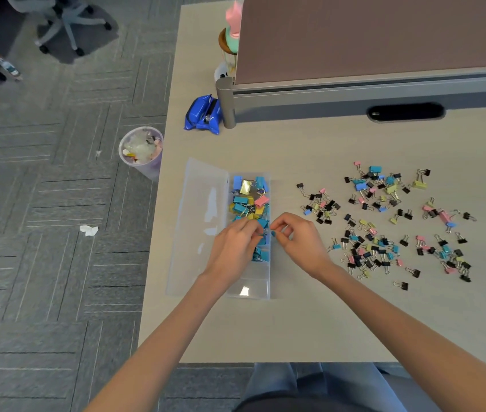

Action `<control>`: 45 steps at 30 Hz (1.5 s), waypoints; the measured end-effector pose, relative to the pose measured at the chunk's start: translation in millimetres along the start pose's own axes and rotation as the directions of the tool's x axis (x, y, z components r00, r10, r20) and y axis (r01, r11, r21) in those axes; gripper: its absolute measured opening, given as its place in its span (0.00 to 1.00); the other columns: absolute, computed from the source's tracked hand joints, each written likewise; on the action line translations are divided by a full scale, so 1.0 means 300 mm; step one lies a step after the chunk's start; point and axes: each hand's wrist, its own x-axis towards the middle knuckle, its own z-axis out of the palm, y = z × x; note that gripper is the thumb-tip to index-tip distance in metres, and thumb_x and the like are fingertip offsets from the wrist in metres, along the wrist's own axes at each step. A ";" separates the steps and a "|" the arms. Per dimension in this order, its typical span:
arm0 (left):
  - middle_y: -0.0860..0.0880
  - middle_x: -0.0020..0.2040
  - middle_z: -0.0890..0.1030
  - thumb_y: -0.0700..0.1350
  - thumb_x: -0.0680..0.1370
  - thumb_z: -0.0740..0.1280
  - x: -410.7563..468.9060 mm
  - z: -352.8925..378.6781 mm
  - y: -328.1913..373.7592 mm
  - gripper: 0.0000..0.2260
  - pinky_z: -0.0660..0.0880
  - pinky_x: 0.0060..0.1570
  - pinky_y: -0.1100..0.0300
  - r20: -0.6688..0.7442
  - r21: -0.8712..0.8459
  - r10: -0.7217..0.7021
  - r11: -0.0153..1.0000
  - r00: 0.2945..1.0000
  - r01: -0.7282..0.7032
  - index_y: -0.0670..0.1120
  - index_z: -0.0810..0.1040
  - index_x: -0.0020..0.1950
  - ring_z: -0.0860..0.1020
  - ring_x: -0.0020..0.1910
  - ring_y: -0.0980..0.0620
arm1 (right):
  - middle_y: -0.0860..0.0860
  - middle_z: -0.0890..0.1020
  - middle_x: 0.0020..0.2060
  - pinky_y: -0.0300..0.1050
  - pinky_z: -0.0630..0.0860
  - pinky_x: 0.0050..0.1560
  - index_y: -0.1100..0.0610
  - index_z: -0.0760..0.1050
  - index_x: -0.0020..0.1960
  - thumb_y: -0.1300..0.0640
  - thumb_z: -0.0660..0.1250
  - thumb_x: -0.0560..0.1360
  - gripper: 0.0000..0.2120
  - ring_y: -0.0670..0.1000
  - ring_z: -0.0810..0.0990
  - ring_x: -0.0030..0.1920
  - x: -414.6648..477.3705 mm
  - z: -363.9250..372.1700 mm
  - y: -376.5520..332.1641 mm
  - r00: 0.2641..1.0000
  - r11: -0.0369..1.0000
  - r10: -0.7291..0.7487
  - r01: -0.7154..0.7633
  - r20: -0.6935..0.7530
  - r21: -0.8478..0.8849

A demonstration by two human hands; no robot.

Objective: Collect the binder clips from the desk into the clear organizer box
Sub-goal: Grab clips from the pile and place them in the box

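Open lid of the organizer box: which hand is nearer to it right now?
Left. The left hand sits over the organizer box, right beside its lid. The right hand is outside the box's opposite wall, fingers pinching a small blue clip.

It was an office. A long pale desk [295, 322] had a brown divider wall [369, 34] at its back. A gray chair on wheels [66, 22] stood on striped carpet squares [42, 203]. A full trash bin [142, 151] sat beside the desk, and many binder clips [362, 185] lay on top.
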 end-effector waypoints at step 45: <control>0.46 0.59 0.71 0.29 0.69 0.69 0.683 0.507 0.528 0.28 0.66 0.54 0.57 0.340 0.358 0.106 0.904 0.934 -0.233 0.46 0.70 0.66 0.70 0.58 0.46 | 0.54 0.74 0.56 0.44 0.68 0.36 0.60 0.68 0.60 0.53 0.65 0.77 0.16 0.54 0.75 0.53 0.280 -0.666 0.630 0.975 0.876 0.202 -0.220 -0.088 -0.430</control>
